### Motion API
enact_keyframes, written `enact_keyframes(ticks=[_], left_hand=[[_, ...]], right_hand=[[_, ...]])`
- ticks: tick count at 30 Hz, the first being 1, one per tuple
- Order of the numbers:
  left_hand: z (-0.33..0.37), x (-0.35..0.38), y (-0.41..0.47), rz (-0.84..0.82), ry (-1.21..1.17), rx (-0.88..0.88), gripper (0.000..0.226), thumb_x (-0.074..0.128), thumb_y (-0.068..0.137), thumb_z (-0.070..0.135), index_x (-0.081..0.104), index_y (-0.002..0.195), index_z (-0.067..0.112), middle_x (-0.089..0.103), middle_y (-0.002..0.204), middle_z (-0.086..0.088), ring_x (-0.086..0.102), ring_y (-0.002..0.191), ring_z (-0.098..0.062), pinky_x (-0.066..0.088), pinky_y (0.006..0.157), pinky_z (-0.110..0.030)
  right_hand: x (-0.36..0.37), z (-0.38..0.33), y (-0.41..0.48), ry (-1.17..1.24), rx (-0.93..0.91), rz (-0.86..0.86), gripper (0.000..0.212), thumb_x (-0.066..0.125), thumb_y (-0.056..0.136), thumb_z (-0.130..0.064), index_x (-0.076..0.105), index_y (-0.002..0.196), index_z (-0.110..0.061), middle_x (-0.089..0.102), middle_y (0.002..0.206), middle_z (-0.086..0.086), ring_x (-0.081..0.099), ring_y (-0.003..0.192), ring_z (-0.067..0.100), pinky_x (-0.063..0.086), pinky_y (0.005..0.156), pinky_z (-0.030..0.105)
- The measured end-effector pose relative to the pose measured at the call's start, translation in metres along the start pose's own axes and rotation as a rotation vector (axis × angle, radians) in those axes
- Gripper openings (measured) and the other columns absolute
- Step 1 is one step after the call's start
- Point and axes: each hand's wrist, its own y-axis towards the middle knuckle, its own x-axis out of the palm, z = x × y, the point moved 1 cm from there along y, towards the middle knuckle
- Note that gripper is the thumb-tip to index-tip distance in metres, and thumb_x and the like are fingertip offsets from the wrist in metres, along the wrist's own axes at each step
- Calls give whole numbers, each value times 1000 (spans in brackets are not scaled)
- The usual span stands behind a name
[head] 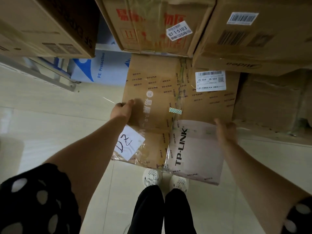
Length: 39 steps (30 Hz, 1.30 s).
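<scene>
A large brown TP-LINK cardboard box [168, 92] stands on the floor in front of me, with clear tape, a white shipping label and a white note marked "DZ" on it. My left hand [122, 109] grips the box's left edge, thumb on top and fingers curled over the side. My right hand [225, 130] lies against the box's right side near its lower corner, fingers fairly straight and blurred. How far the right fingers wrap round the edge is not visible.
Stacked cardboard boxes surround it: one with red print [152, 26] behind, a barcode-labelled one [253, 34] at right, another [43, 26] at upper left. A blue-and-white "PE Protective" carton [101, 68] sits left of the box. My white shoes [165, 179] stand on pale floor tiles [50, 119].
</scene>
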Motion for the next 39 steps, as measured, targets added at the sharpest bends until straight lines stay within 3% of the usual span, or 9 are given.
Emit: enact_keyframes(ticks=[3,7,12,15,19,24,30,34,39], left_hand=[[-2,0,3,-6,-66,0,51,52,91,45,53,131,14,58,128,-10,54,114,-30,42,102,-41],[-16,-4,-5,13,-101,-33,51,50,90,43,52,129,11,58,125,-12,54,112,-31,42,101,-40],[-68,-13,-33,2,-72,-127,56,50,88,49,54,126,8,61,121,-15,57,108,-34,45,100,-42],[-103,-13,-49,5,-72,-160,54,51,88,47,54,126,9,61,121,-14,57,109,-33,44,100,-40],[-120,-15,-53,24,-99,-133,49,52,90,42,53,127,11,58,124,-14,55,112,-32,43,99,-38],[-135,-9,-37,-37,-78,-163,62,52,89,49,48,132,4,56,126,-16,53,115,-34,41,95,-37],[-118,-8,-18,-67,-96,-84,64,58,87,46,49,132,3,56,124,-13,54,112,-30,40,89,-32],[-100,-8,-15,-74,-123,1,48,61,87,39,56,123,7,54,105,-8,49,94,-23,35,78,-27],[-105,-6,-16,-42,-179,1,47,57,89,38,55,124,8,57,113,-10,49,94,-24,36,79,-28]], right_hand=[[3,-4,6,27,5,23,54,59,88,-36,48,133,-9,54,132,12,51,118,32,38,91,36],[6,15,-7,31,22,30,54,60,88,-34,48,133,-7,54,134,13,52,119,30,36,85,30],[3,63,-36,-51,117,-21,56,59,88,-38,50,129,0,56,128,20,55,113,36,37,81,33],[-2,88,-49,-99,116,-37,56,59,85,-41,52,125,-2,59,124,19,57,109,37,46,87,38],[-2,102,-55,-178,16,-104,60,58,89,-39,42,134,-3,53,131,18,53,115,37,41,84,37],[5,115,-47,-175,35,-139,69,54,89,-49,35,140,-7,47,138,17,47,122,36,37,89,38],[16,106,-28,-123,23,-97,77,55,82,-60,43,138,-8,47,139,15,48,123,33,39,102,41],[23,90,-18,-41,-24,-108,71,64,80,-56,50,134,-12,52,137,7,50,121,28,39,97,37],[27,91,-19,-37,-84,-2,70,56,84,-58,48,135,-11,52,136,9,50,122,30,38,96,38]])
